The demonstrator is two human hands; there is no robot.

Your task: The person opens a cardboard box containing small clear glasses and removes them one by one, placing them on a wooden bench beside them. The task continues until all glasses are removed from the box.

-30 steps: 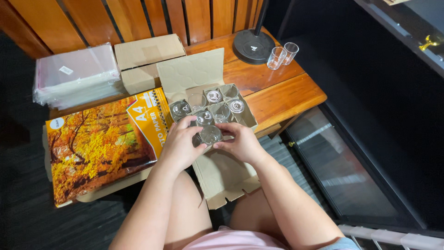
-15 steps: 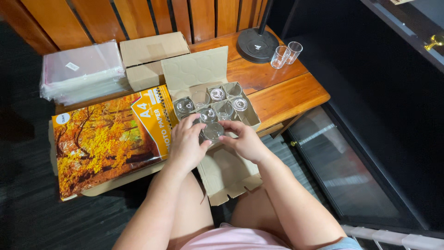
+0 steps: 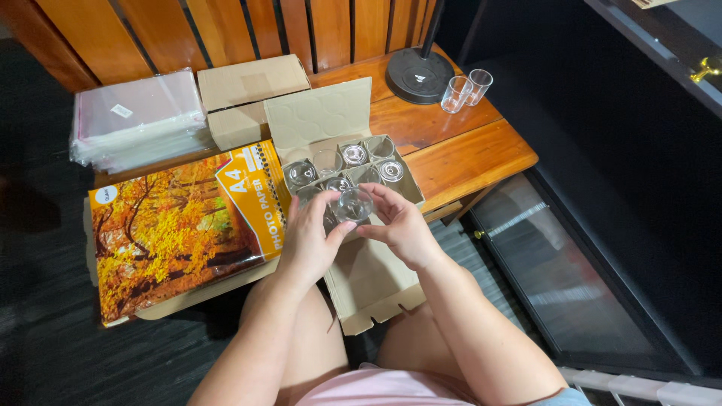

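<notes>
- A small clear glass [image 3: 353, 204] sits between both hands, lifted just above the near edge of the open cardboard box [image 3: 406, 192]; it is tipped so its round mouth or base faces the camera, and it looks see-through and colourless.
- The left hand [image 3: 310, 242] grasps the glass from the left, thumb pressed against its side and fingers curled behind.
- The right hand [image 3: 401, 224] grasps it from the right, fingertips arched over its top edge.
- The box is brown, split by card dividers into cells, with more clear glasses [image 3: 353, 155] standing upright in them; its lid flap [image 3: 320, 114] stands up at the back with faint round marks pressed in, and its front flap [image 3: 372, 286] hangs down over the person's lap.
- Just left of the box lies a flat pack of photo paper [image 3: 173, 229], a wide rectangle printed with orange and yellow autumn trees, an orange corner panel with white lettering, and a small white round label at its top-left corner.
- Behind it a closed plain brown carton [image 3: 252, 94] sits beside a stack of clear plastic sleeves [image 3: 135, 120] bearing a small white sticker.
- All rest on a wooden table [image 3: 466, 154].
- At the far right corner of the table, two empty clear glasses [image 3: 466, 89] stand touching, beside a round black lamp base [image 3: 418, 75].
</notes>
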